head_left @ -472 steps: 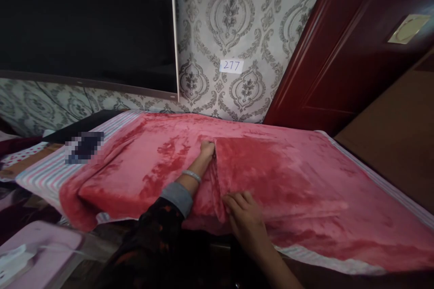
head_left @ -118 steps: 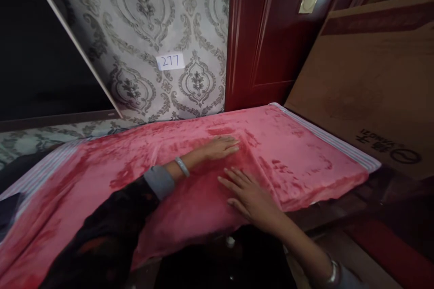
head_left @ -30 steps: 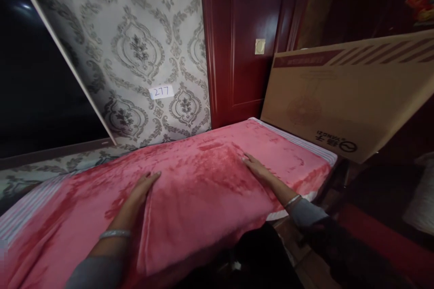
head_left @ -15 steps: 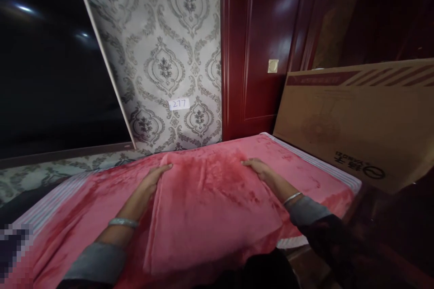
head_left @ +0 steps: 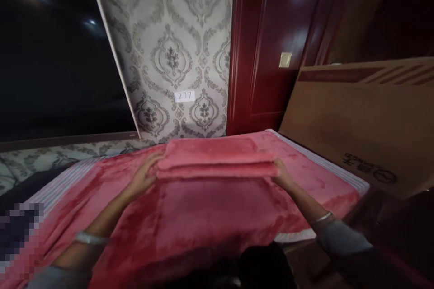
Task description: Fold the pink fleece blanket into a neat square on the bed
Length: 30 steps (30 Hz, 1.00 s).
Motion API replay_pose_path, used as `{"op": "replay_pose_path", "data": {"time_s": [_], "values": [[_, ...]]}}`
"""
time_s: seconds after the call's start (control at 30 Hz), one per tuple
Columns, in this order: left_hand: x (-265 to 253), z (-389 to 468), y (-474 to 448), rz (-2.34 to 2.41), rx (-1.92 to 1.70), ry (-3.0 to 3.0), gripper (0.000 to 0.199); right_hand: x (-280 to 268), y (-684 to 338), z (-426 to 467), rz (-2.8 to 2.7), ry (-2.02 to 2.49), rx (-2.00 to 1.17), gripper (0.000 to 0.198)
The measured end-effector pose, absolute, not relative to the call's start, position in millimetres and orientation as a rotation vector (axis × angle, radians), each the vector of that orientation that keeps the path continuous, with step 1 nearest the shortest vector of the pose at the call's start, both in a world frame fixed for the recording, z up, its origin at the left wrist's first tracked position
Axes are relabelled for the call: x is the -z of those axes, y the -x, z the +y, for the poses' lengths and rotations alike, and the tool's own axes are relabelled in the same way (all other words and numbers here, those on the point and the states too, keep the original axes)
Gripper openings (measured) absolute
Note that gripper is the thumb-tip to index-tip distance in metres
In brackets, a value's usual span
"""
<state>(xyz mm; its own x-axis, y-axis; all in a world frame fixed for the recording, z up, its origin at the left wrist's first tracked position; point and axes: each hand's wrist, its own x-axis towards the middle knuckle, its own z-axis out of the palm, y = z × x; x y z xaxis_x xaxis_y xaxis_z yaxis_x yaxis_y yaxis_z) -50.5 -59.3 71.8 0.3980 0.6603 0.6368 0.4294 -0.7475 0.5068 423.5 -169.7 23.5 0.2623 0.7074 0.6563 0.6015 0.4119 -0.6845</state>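
Observation:
A pink plush cloth (head_left: 217,156), folded in layers, lies across the bed-like surface in front of me. Its thick, layered edge faces me. My left hand (head_left: 144,178) grips the left end of that edge with curled fingers. At the right end, my right hand (head_left: 282,175) pinches the edge, its fingertips partly hidden by the fabric. Beneath is a pink plush blanket (head_left: 315,169) with a striped border. A flat pink area stretches from the fold toward me; whether it belongs to the cloth or the blanket I cannot tell.
A large cardboard box (head_left: 352,117) leans at the right, beside the surface. Behind stand a dark red door panel (head_left: 261,76), a patterned wall with a label (head_left: 185,95) reading 277, and a big black screen (head_left: 61,67) at the left.
Both hands have shifted from the cloth's far corners to the ends of a layered edge. The cloth, spread toward me before, is now a narrower folded band. The view has shifted slightly.

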Motion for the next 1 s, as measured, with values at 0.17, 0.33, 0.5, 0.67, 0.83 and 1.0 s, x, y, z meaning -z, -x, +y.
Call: {"op": "replay_pose_path", "data": {"time_s": [0.17, 0.33, 0.5, 0.67, 0.83, 1.0], "values": [[0, -79, 68, 1.143, -0.917, -2.533, 0.045, 45, -422, -201, -1.457, 1.519, -0.246, 0.033], [-25, -98, -1, 1.129, -0.893, -2.803, 0.048, 18, -385, -175, -1.713, 1.491, -0.042, 0.046], [-10, -131, -92, 0.866, -0.486, -3.029, 0.056, 4, -348, -147, -2.168, 1.469, -0.151, 0.055], [20, -162, -144, 0.784, -0.358, -3.013, 0.065, 2, -364, -124, -2.394, 1.505, -0.254, 0.052], [49, -178, -164, 0.785, -0.473, -2.895, 0.069, 4, -384, -90, -2.514, 1.56, -0.206, 0.057], [66, -183, -165, 0.793, -0.468, -2.869, 0.084, 17, -405, -48, -2.43, 1.801, -0.154, 0.059]]}}
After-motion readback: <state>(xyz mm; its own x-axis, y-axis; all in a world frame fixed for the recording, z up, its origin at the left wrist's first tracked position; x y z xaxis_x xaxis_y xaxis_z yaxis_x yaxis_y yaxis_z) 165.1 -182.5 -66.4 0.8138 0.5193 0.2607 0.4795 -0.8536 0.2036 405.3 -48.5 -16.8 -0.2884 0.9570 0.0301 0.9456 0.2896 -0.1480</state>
